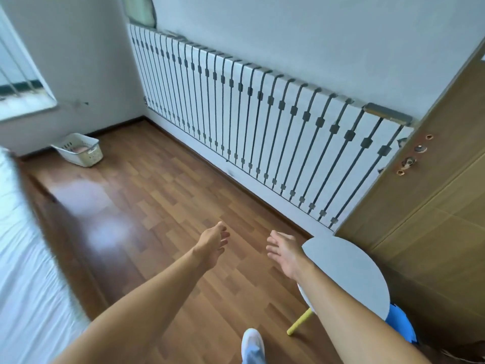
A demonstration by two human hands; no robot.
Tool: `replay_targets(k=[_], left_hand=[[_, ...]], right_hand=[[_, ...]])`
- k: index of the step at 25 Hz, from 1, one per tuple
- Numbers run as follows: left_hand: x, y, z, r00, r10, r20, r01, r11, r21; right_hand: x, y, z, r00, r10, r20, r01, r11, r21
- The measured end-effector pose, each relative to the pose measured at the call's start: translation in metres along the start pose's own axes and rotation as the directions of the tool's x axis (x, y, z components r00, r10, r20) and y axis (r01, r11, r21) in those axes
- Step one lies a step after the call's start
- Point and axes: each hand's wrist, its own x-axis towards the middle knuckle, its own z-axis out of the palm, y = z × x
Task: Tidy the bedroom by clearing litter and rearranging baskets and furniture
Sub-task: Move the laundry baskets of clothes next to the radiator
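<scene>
white laundry basket on floor by far corner, 10 o'clock from both hands, well apart from fingers | left hand empty, fingers loosely spread | right hand empty, fingers relaxed, apart | round grey table at 4 o'clock, just beside right wrist

One cream slotted plastic basket, one round grey table, one blue plastic stool and one brown wooden door are counted, with one left hand and one right hand.
</scene>
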Motion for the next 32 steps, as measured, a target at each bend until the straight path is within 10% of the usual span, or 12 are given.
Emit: replay_targets(k=[14,32], left_hand=[[0.12,0.126,-0.042,0.955,0.048,-0.293,-0.119,0.966,-0.229],[0.268,0.337,-0.319,0.884,0.045,-0.466,-0.206,0.932,-0.3]], right_hand=[[0.173,-0.14,0.128,0.944,0.022,0.33,0.042,0.982,-0.185],[0.3,-0.242,0.496,0.88,0.046,0.472,0.101,0.954,-0.281]])
